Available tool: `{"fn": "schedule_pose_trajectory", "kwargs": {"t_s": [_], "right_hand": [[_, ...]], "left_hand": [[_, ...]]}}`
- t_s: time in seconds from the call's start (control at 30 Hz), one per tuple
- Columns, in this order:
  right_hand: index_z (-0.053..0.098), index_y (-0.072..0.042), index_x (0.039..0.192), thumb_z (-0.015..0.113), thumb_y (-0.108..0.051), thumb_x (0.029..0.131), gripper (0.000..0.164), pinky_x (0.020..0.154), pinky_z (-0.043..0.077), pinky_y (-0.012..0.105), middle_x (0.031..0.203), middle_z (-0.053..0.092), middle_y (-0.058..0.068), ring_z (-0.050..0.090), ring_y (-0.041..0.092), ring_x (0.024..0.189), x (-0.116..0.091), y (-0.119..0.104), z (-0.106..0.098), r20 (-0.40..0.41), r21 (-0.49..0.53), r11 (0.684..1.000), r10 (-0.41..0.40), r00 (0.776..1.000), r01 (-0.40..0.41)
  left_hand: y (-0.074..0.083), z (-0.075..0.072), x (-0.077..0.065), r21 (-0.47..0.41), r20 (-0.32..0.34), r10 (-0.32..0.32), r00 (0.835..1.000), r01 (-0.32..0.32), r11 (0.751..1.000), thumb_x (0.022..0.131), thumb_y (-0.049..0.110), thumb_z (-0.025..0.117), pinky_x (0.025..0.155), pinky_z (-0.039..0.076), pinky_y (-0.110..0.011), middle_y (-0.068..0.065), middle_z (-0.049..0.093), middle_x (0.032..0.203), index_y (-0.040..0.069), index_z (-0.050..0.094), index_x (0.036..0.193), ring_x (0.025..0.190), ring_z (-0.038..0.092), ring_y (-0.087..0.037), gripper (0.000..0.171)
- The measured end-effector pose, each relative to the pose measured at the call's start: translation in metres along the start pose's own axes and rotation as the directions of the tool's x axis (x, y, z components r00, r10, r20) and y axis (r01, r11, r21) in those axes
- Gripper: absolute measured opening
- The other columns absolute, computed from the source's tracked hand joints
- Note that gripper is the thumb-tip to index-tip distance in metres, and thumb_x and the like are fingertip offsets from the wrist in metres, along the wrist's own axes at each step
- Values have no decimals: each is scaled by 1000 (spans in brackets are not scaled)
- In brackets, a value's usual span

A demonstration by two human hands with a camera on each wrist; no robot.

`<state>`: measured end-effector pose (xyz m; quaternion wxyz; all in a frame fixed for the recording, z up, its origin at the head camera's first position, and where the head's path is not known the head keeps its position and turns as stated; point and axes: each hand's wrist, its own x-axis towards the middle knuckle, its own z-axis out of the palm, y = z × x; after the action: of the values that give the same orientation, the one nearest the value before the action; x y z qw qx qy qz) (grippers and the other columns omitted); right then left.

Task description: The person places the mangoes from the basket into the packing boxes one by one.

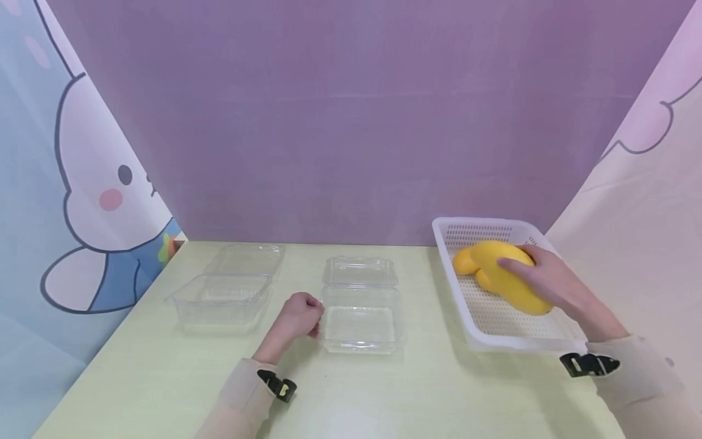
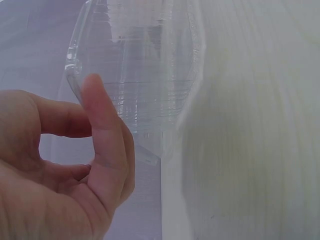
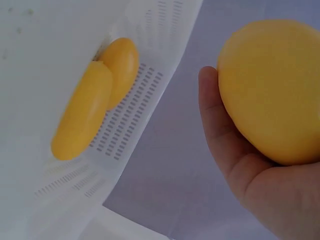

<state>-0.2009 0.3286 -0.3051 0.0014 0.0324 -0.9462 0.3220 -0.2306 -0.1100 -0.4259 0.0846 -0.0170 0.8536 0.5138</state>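
Note:
My right hand (image 1: 540,274) grips a large, smooth yellow mango (image 1: 507,277) above the white basket (image 1: 457,305), thumb on one side. Up close in the right wrist view, the mango (image 3: 275,95) fills the curve of the palm. Lower in the basket lie two smaller yellow fruits, one long (image 3: 82,115) and one oval (image 3: 122,70). My left hand (image 1: 298,315) is at the left edge of an opened clear plastic box (image 1: 359,323) in the middle of the table. In the left wrist view, thumb and curled fingers (image 2: 107,135) pinch the box's rim.
Another clear plastic box (image 1: 219,305) stands at the left with its lid (image 1: 247,259) folded back. The pale wooden table (image 1: 351,402) ends at a purple backdrop (image 1: 351,122). Printed cloth (image 1: 109,183) hangs at the left side.

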Motion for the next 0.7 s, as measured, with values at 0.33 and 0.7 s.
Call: {"fn": "schedule_pose_trajectory", "kwargs": {"t_s": [0.33,0.7], "right_hand": [[44,3,142,53,-48,103,65,62,51,33,99,59,17,60,24,72,-6,-18,8,-25,48,997,-55,998,56],[45,-1,143,55,-43,103,59,61,52,35,95,59,16,60,25,70,-14,-37,18,-58,119,987,-97,994,104]], "left_hand": [[-1,-2,1,-3,19,-2,1000,2,1000,96,5,56,60,58,-32,-18,64,85,-9,61,107,59,63,-19,18],[0,-1,2,-30,25,-13,1000,14,999,96,4,55,60,59,-32,-18,63,87,-9,60,108,60,63,-19,18]]}}
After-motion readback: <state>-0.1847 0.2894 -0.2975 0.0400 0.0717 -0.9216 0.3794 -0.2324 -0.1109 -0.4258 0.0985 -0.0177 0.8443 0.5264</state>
